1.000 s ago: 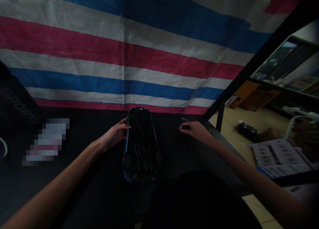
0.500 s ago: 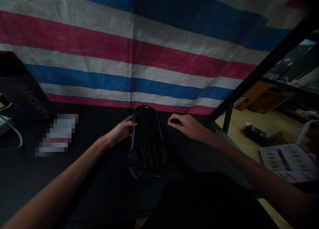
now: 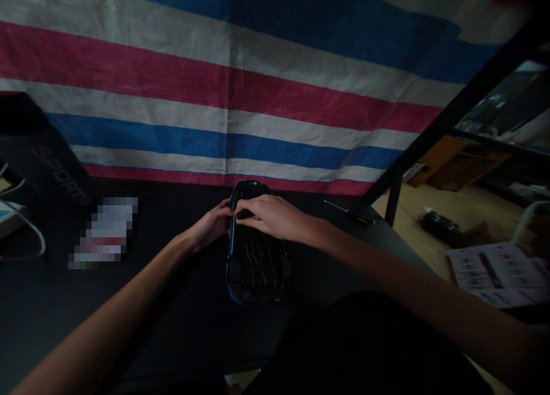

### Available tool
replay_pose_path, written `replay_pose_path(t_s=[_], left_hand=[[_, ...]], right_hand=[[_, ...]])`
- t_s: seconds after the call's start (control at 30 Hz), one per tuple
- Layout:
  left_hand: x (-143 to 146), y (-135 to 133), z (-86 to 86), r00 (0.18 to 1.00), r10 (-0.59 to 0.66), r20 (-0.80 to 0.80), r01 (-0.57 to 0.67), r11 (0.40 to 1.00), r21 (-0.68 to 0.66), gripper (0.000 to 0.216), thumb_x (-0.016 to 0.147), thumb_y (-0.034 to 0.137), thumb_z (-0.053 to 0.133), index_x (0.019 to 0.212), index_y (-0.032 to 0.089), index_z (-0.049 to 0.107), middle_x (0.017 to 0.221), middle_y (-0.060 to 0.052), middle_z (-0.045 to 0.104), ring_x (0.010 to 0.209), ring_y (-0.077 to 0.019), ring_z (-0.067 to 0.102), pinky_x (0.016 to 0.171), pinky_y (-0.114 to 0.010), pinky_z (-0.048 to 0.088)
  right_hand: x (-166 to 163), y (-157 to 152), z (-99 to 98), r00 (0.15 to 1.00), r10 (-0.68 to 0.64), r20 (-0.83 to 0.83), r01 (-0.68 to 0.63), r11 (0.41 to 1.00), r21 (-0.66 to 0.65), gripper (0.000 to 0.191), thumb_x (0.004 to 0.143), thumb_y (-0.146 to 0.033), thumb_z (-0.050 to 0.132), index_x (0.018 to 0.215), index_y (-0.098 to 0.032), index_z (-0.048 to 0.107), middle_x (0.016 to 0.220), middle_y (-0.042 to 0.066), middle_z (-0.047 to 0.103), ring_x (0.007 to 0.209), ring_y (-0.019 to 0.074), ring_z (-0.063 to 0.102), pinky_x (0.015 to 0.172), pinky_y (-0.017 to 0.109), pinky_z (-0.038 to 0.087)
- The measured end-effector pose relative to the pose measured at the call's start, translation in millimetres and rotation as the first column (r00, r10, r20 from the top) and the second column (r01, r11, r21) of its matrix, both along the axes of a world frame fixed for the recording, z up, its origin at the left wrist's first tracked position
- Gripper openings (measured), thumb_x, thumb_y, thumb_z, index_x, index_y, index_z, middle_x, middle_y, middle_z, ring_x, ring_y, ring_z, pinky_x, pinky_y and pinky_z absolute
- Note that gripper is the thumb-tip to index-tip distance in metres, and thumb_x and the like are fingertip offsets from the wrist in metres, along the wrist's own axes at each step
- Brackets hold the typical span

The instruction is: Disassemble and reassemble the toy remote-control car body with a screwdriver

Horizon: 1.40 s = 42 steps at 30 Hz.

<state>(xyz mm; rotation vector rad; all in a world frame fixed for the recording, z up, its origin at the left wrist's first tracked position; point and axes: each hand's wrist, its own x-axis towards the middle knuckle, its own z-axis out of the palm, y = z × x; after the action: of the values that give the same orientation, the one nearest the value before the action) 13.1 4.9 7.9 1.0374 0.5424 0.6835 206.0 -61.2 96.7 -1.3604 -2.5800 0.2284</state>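
A toy car (image 3: 258,263) lies upside down on the dark table, its black underside up and a blue body edge showing along its left. My left hand (image 3: 215,223) grips the car's left side near the far end; the fingertips are partly hidden. Over the far half of the underside is my right hand (image 3: 270,214), its fingers closed on a small black piece (image 3: 244,214), whose kind I cannot make out. Whether the piece touches the car cannot be seen. On the table to the right rests a screwdriver (image 3: 350,212) with a yellow and black handle.
A striped plastic sheet (image 3: 301,97) hangs behind the table (image 3: 172,320). At left stand a dark box marked SPORT (image 3: 55,165) and a white device with a cable (image 3: 12,217); a blurred-out flat item (image 3: 107,229) lies nearby. A metal frame post (image 3: 393,197) rises at right.
My right hand has moved left from beside the car to above its underside, carrying the small black piece. The screwdriver it covered now shows. My left hand stays on the car.
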Motion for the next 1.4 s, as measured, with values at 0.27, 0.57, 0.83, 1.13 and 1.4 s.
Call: replay_pose_path(t_s=[0.27,0.57,0.83,1.13,1.4], left_hand=[[-0.7,-0.4,0.5,1.0,0.003,-0.015,-0.003,1.0,0.004,0.039,0.079,0.025,0.072,0.116,0.021,0.059,0.118,-0.006,0.073,0.104,-0.0255,0.069,0.085,-0.036,0.051],[-0.8,-1.8,2.8,1.0,-0.013,-0.022,0.013,0.999,0.029,0.035,0.081,0.026,0.07,0.113,0.021,0.059,0.115,-0.007,0.074,0.104,-0.0274,0.069,0.089,-0.039,0.05],[1.4,-2.5,4.8,1.0,-0.014,-0.016,0.014,1.0,0.002,0.048,0.08,0.028,0.072,0.125,0.022,0.058,0.123,-0.008,0.074,0.115,-0.0298,0.067,0.094,-0.041,0.049],[-0.1,-3.0,4.8,0.999,-0.007,-0.032,0.007,1.0,0.002,0.049,0.083,0.028,0.073,0.13,0.022,0.059,0.125,-0.008,0.072,0.114,-0.0281,0.066,0.099,-0.043,0.048],[0.9,-1.1,2.9,0.999,-0.012,-0.031,0.012,1.0,0.0,0.053,0.082,0.029,0.073,0.133,0.023,0.059,0.124,-0.009,0.073,0.114,-0.0295,0.066,0.097,-0.044,0.049]], right_hand=[[-3.8,-1.4,-5.3,1.0,0.014,-0.007,-0.014,0.999,0.034,0.021,0.105,-0.031,0.066,0.122,-0.021,0.073,0.117,0.008,0.08,0.102,0.0236,0.075,0.079,0.034,0.049],[-5.1,-2.3,-5.8,0.999,-0.001,-0.044,0.001,1.0,0.015,0.019,0.105,-0.032,0.065,0.121,-0.022,0.071,0.115,0.008,0.078,0.097,0.023,0.075,0.078,0.034,0.049],[-1.6,-3.6,1.9,0.959,0.001,-0.284,0.006,1.0,0.024,0.019,0.111,-0.033,0.052,0.112,-0.019,0.066,0.113,0.008,0.072,0.103,0.0205,0.068,0.089,0.036,0.05],[-1.1,-10.7,12.5,0.796,-0.163,-0.583,0.195,0.981,-0.008,0.033,0.108,-0.048,0.053,0.092,-0.021,0.062,0.085,0.002,0.067,0.077,0.0163,0.061,0.075,0.033,0.047],[-9.1,-13.1,11.2,0.782,-0.118,-0.612,0.116,0.992,-0.043,0.023,0.106,-0.04,0.057,0.097,-0.021,0.065,0.091,0.003,0.074,0.083,0.0165,0.066,0.078,0.031,0.048]])
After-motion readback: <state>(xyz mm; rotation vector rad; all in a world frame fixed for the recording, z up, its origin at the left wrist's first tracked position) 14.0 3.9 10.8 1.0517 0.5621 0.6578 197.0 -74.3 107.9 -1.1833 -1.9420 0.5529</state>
